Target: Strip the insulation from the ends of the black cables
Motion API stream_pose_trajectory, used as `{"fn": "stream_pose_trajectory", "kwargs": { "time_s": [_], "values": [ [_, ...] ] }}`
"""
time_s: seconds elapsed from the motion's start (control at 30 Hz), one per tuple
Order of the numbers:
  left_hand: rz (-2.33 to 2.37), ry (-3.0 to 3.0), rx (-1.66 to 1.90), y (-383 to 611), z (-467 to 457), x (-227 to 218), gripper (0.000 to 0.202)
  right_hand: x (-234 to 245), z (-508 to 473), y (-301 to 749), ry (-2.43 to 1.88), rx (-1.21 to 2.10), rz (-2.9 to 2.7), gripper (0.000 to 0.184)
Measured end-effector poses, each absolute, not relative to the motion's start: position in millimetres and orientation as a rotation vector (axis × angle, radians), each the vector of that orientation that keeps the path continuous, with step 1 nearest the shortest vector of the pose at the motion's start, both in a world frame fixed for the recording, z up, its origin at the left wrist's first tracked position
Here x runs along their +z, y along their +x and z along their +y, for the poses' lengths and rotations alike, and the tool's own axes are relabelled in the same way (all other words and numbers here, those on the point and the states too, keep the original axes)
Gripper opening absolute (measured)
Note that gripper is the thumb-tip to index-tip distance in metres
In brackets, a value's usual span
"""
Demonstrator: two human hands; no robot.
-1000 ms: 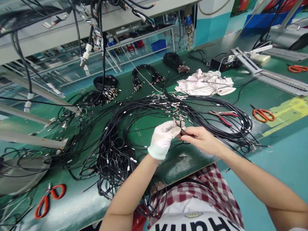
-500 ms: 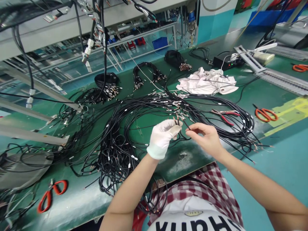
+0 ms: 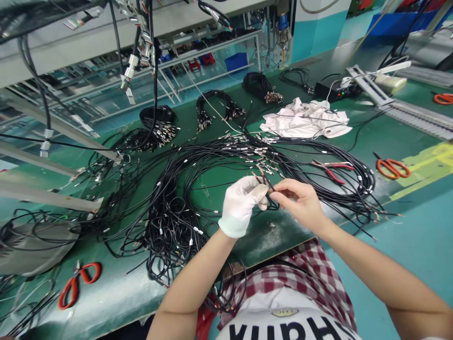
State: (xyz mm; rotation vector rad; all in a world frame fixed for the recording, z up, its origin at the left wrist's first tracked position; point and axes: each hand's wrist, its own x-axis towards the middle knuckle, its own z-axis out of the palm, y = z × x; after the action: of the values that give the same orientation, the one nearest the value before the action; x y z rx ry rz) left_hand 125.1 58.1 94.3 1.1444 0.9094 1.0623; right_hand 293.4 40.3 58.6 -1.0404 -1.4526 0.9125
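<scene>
My left hand [image 3: 242, 203], in a white glove, pinches black cables whose stripped copper-coloured ends stick up above the fingers. My bare right hand [image 3: 299, 200] is closed on a black cable [image 3: 268, 183] close beside the left fingertips. The tips of both hands nearly meet over the green table. Behind them lies a large loop of black cables [image 3: 212, 153] with white tags and bare ends. To the left of the glove is a tangled heap of black cables [image 3: 171, 226].
Red-handled pliers [image 3: 336, 171] lie on the cables at right, with orange-handled scissors [image 3: 392, 168] beyond. Orange-handled cutters [image 3: 78, 283] rest at front left. A pale cloth [image 3: 306, 119] and cable bundles [image 3: 258, 87] sit at the back. Cables with metal connectors [image 3: 132, 66] hang overhead at left.
My right hand has moved slightly left, bringing its cable up against those in my gloved left hand. The gloved hand has shifted a little to the right.
</scene>
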Motion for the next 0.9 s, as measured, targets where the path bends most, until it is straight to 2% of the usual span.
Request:
{"fn": "stream_pose_trajectory", "kwargs": {
  "time_s": [0.23,0.53,0.63,0.77,0.9],
  "values": [
    [0.936,1.119,1.12,126,55,92,0.021,57,37,291,-1.07,0.929,-1.469,0.018],
    [0.976,1.082,1.146,122,50,94,0.027,73,34,294,-1.029,0.651,-1.741,0.009],
    [0.979,1.096,1.157,120,49,94,0.022,78,34,294,-1.027,0.596,-1.794,0.009],
    [0.994,1.098,1.189,116,50,94,0.018,78,34,296,-1.03,0.605,-1.844,0.008],
    [0.987,1.137,1.18,113,50,96,0.022,77,34,296,-1.023,0.64,-1.848,0.007]
  ]
}}
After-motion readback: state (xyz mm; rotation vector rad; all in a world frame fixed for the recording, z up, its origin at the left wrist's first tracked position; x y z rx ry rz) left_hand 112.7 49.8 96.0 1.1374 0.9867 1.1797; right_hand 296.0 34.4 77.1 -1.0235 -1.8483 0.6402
